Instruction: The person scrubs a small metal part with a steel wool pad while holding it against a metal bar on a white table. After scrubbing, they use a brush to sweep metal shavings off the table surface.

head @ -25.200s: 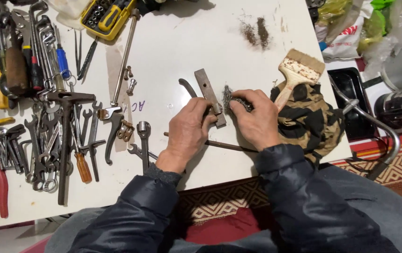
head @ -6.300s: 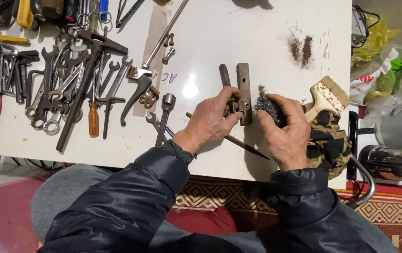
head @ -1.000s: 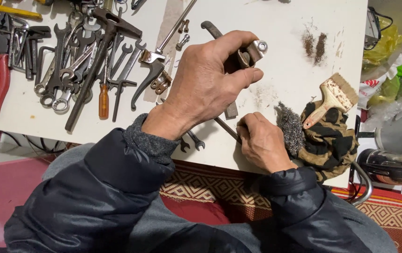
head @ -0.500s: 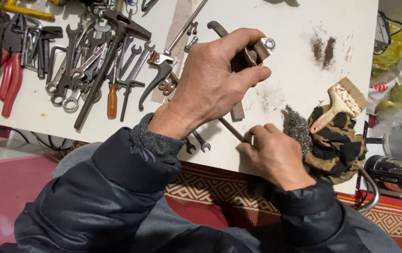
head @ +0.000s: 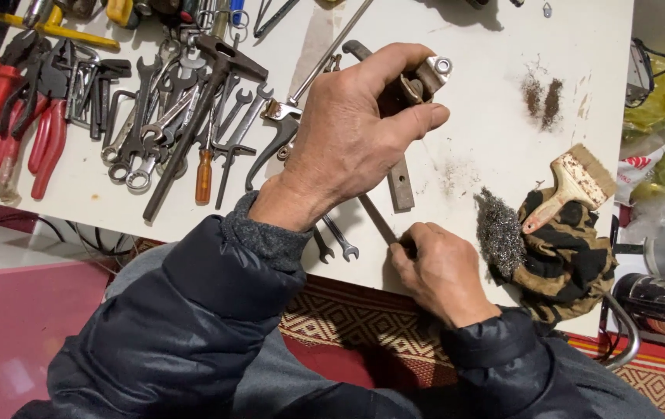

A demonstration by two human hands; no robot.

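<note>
The white table [head: 495, 116] is my landmark, smooth and smudged with rust dust. Over its middle my left hand [head: 348, 140] closes around a rusty metal part [head: 423, 77], fingers curled tight, its ringed end poking out past my fingertips. Toward the table's near edge my right hand [head: 441, 268] pinches the end of a thin dark rod [head: 377, 219], fingers nearly closed on it. A flat rusty bar [head: 401, 186] lies on the table just below my left hand. At the table's right edge sit a camouflage cloth [head: 569, 256], a wooden-handled brush [head: 569, 190] and a grey wad of steel wool [head: 499, 233]. Spanners [head: 154, 116] and red pliers [head: 18, 116] crowd the table's left end.
</note>
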